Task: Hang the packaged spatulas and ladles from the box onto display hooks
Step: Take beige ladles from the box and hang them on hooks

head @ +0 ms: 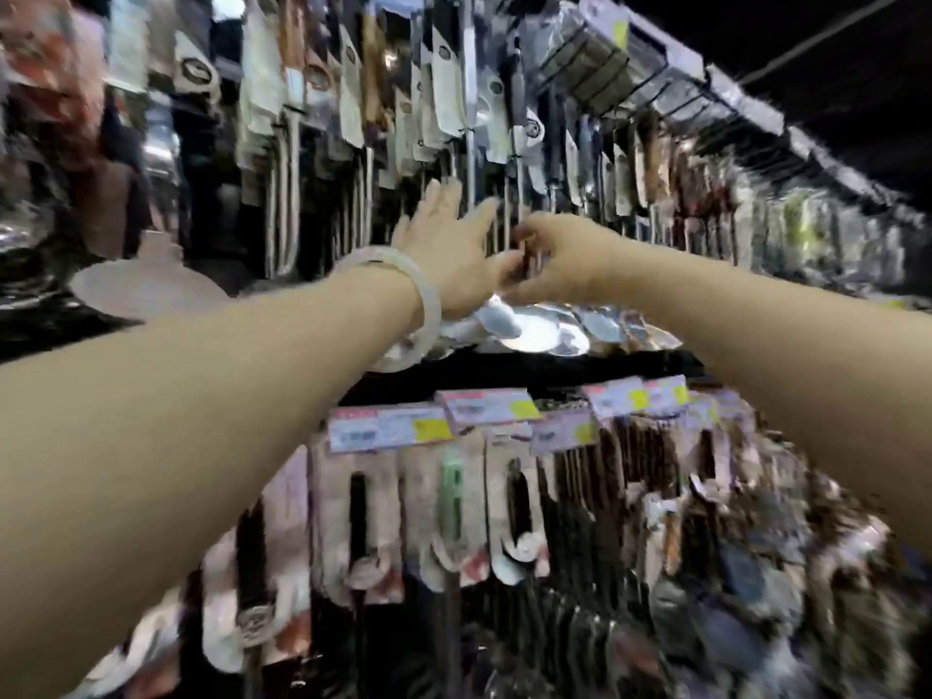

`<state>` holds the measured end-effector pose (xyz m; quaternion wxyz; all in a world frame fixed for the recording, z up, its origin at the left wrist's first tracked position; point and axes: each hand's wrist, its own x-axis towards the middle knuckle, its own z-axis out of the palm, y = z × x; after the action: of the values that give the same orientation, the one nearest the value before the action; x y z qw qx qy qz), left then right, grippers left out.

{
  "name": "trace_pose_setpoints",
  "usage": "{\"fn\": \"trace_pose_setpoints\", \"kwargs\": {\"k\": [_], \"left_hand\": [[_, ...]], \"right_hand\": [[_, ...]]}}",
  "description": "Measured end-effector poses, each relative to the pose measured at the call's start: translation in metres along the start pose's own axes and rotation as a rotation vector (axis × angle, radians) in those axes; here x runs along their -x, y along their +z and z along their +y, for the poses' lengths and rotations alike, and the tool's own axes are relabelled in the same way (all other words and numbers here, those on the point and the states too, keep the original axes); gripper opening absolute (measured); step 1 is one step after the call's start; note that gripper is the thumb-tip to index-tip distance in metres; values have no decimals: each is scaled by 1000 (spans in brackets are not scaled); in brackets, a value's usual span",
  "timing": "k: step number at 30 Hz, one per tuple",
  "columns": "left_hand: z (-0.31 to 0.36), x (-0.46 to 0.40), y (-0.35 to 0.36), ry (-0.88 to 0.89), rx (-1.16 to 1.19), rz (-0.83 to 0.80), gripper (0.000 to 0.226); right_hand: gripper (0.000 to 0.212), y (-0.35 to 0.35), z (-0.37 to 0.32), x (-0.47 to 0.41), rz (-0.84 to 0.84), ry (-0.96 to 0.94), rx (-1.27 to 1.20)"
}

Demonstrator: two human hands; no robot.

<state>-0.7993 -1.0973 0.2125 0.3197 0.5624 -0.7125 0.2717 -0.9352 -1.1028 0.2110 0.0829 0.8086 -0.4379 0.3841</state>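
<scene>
Both my arms reach up into a wall of hanging packaged utensils. My left hand (449,249), with a pale bangle on its wrist, has its fingers spread against the metal handles of the upper row (469,118). My right hand (555,259) pinches the dark lower handle of a packaged ladle (519,158) that hangs among them. Shiny ladle bowls (534,330) show just under my hands. The box is not in view. The picture is blurred.
A lower row of carded utensils (454,502) hangs under price tags (393,426) at waist height. More packaged goods run off to the right (756,204) along the hook rail. Round metal lids and pans sit at the left (146,285).
</scene>
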Motion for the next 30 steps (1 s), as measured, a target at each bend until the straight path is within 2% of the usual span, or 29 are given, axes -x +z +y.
{"fn": "trace_pose_setpoints", "kwargs": {"k": [6,11,16,19,26,28,30], "left_hand": [[152,-20,98,202,93,-119,65],[294,2,210,285,241,-369,63],[413,47,309,365,302,-664,70],[464,67,359,450,312,-807,68],[545,96,483,516,389,-1030,65],[562,101,526,505,427,-1077,58],[580,107,576,503,454,-1115,47]], "right_hand": [[46,-53,150,76,-81,249,282],[57,-73,286,172,-171,464,358],[69,-62,410,262,-378,735,336],[66,-50,464,304,-434,851,295],[59,-2,567,376,-516,1025,229],[61,18,601,394,-543,1095,192],[54,42,641,411,-550,1153,168]]}}
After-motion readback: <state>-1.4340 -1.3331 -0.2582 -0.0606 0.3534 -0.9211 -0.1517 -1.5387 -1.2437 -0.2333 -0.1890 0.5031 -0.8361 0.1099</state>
